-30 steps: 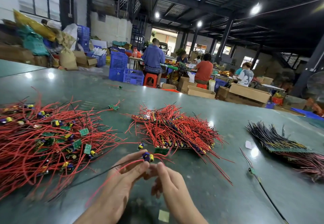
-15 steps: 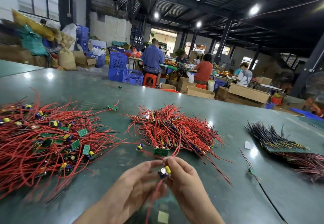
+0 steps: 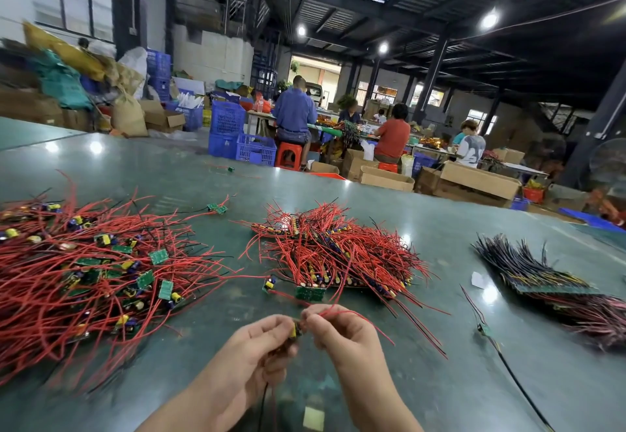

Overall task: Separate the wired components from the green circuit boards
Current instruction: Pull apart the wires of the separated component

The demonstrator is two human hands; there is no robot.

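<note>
**Small wired component pinched between both hands**

A small wired component (image 3: 295, 331) is pinched by the left hand (image 3: 252, 359) and the right hand (image 3: 342, 335), fingers curled, low in the centre of the frame above the table (image 3: 423, 381). Its red wire (image 3: 359, 316) is arched rightward and down. Separated green boards are scattered through the red pile (image 3: 84, 276) at left; another pile (image 3: 335, 255) is seen centre.

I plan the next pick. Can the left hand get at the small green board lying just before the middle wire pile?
Probably not yet: the left hand grips a yellow-topped component. The green board itself lies uncovered on the table.
</note>
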